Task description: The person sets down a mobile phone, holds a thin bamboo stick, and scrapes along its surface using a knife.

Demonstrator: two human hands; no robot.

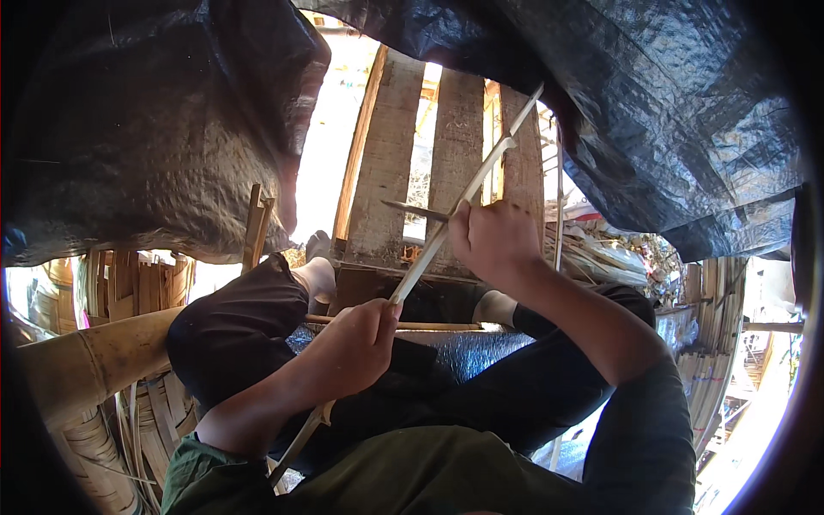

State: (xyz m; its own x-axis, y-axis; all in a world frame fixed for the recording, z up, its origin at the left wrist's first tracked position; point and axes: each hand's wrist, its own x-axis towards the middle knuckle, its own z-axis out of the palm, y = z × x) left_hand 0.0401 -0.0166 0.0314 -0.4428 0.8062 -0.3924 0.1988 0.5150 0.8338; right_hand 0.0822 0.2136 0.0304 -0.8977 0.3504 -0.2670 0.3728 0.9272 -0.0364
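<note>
A long, pale bamboo strip (421,264) slants from the upper right down to the lower left across my lap. My left hand (350,345) is closed round its lower part, and the strip's tail comes out below that hand beside my left forearm. Higher up, my right hand (499,242) is closed on a knife, its handle hidden in the fist. The thin dark knife blade (414,209) points left and lies across the strip, close to my right thumb. Above the right hand, a curled sliver or node (508,144) stands out from the strip.
Wooden planks (390,137) with gaps between them stand ahead of my feet. Dark plastic sheeting hangs at the left (154,129) and right (678,112). A thick bamboo pole (103,360) lies by my left knee. Split bamboo and litter (614,253) are at the right.
</note>
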